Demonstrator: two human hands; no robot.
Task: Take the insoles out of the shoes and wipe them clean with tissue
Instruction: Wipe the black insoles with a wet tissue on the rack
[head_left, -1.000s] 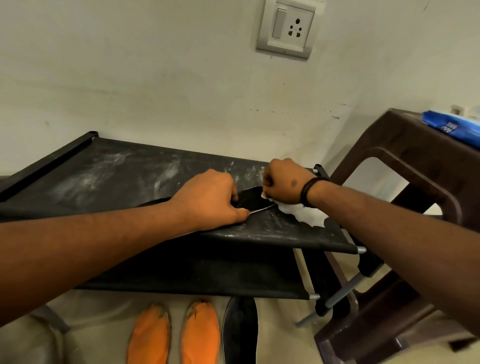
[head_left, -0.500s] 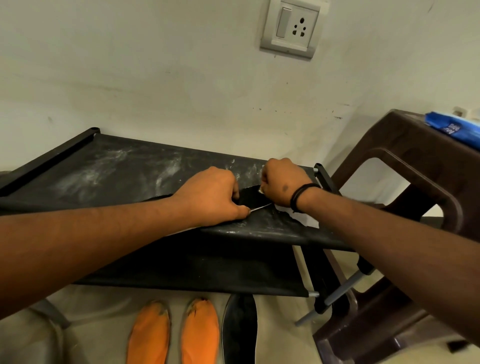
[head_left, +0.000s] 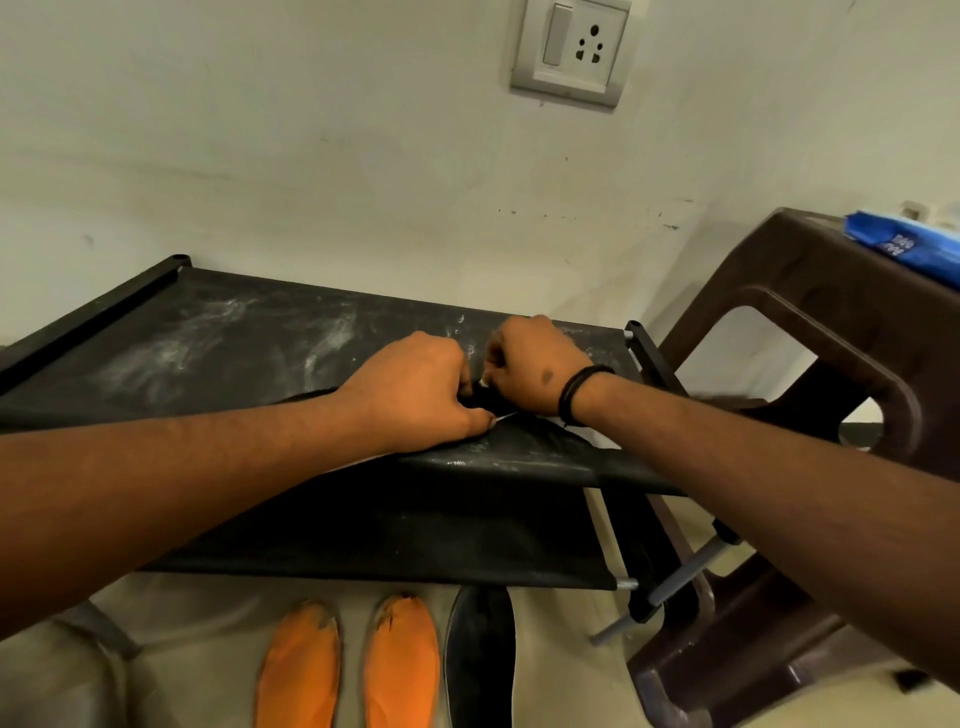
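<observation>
Black insole, mid-frame, lies on the dusty top shelf of a black fabric shoe rack; mostly hidden under both hands. Left hand has its fingers curled down on the insole's edge, pinning it. Right hand is fisted just beside it; a sliver of white tissue shows below the wrist, so it probably grips the wad, though the grip itself is hidden.

Step in hand, by my reading: wiping this insole. Next move calls for steady hold-down with the left while the right drags tissue along the length, then a flip for the underside.

Lower centre of frame, on the pale floor: two orange insoles side by side, another black insole just to their right.

Room: scuffed off-white wall, switch-and-socket plate at the top, brown plastic chair at right carrying a blue packet.
</observation>
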